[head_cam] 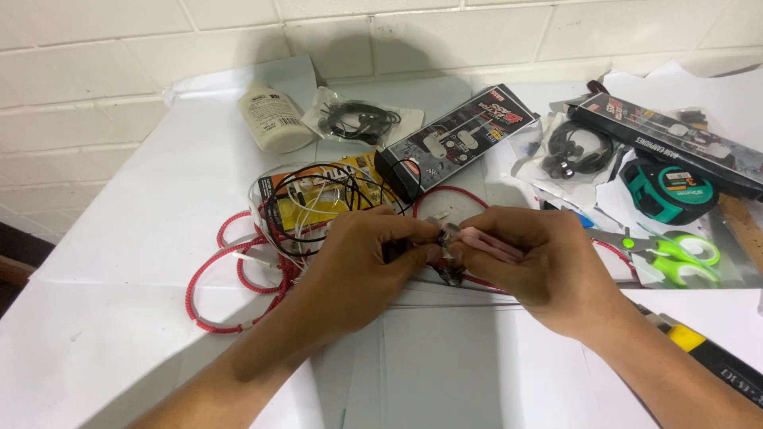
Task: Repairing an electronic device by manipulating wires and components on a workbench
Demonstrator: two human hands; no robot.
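On the white table (pixel 119 238), right in the middle, we've got both hands pinched around a small pink earphone piece (pixel 485 242). Our left hand (pixel 358 266) nips its near end with the fingertips, and our right hand (pixel 528 262) is closed over the rest, so most of it is hidden. Just behind sits a tangle of red braided cable (pixel 230 274) mixed with black and white wires (pixel 310 195). Container-wise: a clear plastic bag (pixel 362 119) holds black earphones, a second bag (pixel 568 151) holds another black pair, and a black retail box (pixel 457 139) lies between them. Green scissors (pixel 683 258) and a tape measure (pixel 671 191) lie off to the right.
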